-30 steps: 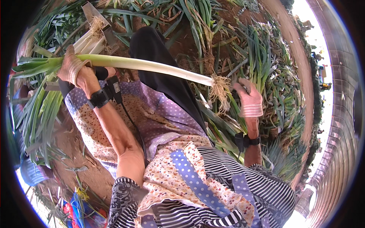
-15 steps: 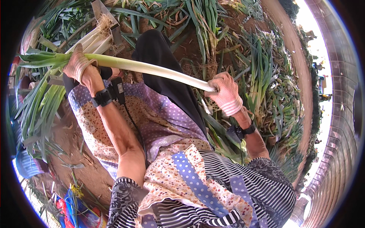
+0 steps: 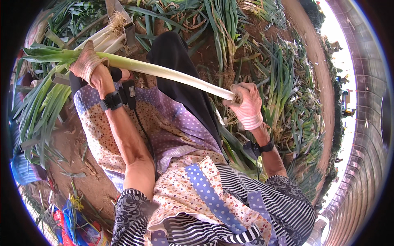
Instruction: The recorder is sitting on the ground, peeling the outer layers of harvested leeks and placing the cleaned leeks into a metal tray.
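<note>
A long leek [image 3: 164, 74] stretches across in front of my knees, its green leaves at the left and its white root end at the right. My left hand [image 3: 88, 65], in a pale ribbed work glove, is closed round the leek just below the leaves. At the other end, my gloved right hand [image 3: 247, 104] grips the leek by its base, where a brownish root stub shows at the fingers. Beyond my left hand, several trimmed leeks [image 3: 108, 39] lie in a metal rack [image 3: 129, 35], roots toward the rack's upright, green tops hanging down at the left.
Heaped leeks and leaf scraps [image 3: 283, 86] cover the soil on the right. More leeks [image 3: 221, 28] lie ahead of my knees. Blue and red plastic bags [image 3: 78, 223] sit at the lower left. A curved ribbed wall [image 3: 369, 123] runs along the right edge.
My right hand has turned a little and lowered slightly, so the root stub of the leek now shows. My left hand keeps its hold near the leaves.
</note>
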Demonstrator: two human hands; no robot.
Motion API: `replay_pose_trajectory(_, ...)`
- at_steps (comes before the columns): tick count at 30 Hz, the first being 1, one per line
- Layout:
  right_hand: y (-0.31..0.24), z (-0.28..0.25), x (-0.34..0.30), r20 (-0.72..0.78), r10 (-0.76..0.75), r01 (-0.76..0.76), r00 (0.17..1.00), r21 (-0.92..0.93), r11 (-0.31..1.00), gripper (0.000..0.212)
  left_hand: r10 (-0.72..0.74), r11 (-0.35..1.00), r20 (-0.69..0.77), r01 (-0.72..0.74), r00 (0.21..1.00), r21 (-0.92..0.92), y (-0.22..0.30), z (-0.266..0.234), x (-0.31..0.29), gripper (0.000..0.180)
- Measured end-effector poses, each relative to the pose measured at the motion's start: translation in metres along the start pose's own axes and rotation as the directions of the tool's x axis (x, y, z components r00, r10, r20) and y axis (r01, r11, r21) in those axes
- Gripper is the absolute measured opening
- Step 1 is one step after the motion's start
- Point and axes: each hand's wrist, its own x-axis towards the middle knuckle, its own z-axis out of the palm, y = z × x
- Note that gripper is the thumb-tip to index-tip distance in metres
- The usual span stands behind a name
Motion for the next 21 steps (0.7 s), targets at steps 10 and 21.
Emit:
replay_pose_trajectory(10, 0.006, 0.012, -0.001, 0.152, -0.285, 0.309, 0.947, -0.173, 0.935, 0.016, -0.056, 0.997, -0.028, 0.058, 0.998, 0.060, 0.000, -0.001, 0.005, 0.055)
replay_pose_trajectory(21, 0.069, 0.020, -0.072, 0.881, 0.226, 0.564, 0.415, -0.444, 0.696, 0.007, 0.019, 0.996, 0.009, -0.018, 1.000, -0.089, 0.009, -0.003, -0.010, 0.049)
